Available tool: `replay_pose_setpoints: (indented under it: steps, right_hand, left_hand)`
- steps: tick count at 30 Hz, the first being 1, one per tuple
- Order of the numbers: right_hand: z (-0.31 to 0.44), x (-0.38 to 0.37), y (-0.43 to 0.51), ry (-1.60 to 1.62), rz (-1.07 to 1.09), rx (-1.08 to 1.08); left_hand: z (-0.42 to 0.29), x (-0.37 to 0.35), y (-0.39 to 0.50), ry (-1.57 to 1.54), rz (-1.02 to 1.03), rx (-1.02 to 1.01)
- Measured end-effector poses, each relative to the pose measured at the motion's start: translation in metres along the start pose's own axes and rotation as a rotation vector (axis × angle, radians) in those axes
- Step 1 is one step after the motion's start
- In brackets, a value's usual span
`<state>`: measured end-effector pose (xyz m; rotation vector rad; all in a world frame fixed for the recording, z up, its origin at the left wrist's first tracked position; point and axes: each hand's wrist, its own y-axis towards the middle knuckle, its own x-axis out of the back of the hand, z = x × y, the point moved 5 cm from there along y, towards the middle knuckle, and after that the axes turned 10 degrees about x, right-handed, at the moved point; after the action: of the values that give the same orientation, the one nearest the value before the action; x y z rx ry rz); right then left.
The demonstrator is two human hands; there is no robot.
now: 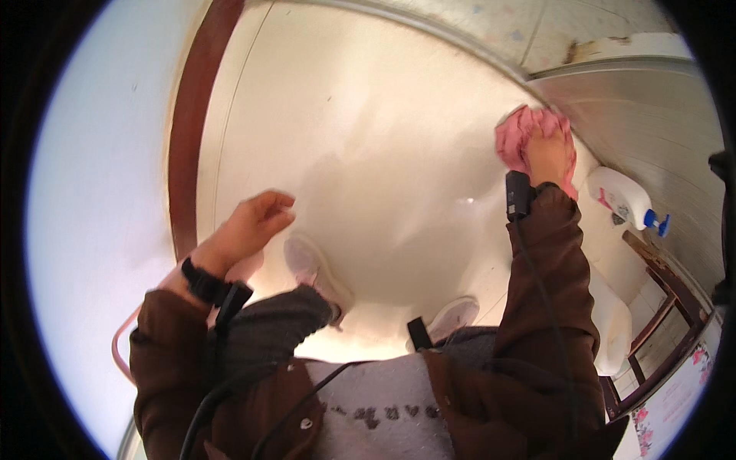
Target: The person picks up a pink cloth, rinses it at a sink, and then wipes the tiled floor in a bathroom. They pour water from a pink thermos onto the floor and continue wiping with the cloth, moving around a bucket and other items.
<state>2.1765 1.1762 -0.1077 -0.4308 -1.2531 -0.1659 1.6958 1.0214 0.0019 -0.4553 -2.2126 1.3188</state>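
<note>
A crumpled pink cloth (513, 138) is bunched under my right hand (547, 156), whose fingers are closed into its folds. The cloth appears to lie against the pale floor (374, 144), close to the foot of a grey panel. On the other side, my left hand (259, 221) hovers above the floor near my shoe (310, 261), holding nothing. Its fingers are loosely curled, with a gap between thumb and fingertips. Something pink (247, 267) shows partly behind my left wrist; most of it is hidden.
A white bottle with a blue pump top (624, 195) sits right of my right forearm. Nearer me are a whitish plastic container (612, 325) and a worn wooden frame (661, 287). The grey panel (638, 115) bounds the right; a dark red strip (192, 126) edges the left wall (109, 144).
</note>
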Motion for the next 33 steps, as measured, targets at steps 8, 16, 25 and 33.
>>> replay_pose_setpoints:
  steps: [8, 16, 25, 33]
  right_hand:
    - [0.217, -0.093, -0.186, -0.106, 0.321, 0.96]
    - [0.133, -0.1, -0.284, -0.109, 0.434, 1.064]
    - [0.057, -0.026, -0.161, -0.082, 0.365, 0.296]
    - [0.044, -0.043, -0.154, -0.109, 0.244, 0.249]
  left_hand:
    - [-0.026, -0.006, -0.015, -0.038, -0.023, -0.108]
    - [-0.04, -0.029, -0.057, 0.018, -0.188, -0.012]
    - [-0.045, -0.032, -0.199, 0.035, -0.454, -0.178]
    - [0.034, -0.062, -0.2, -0.274, -0.475, -0.264]
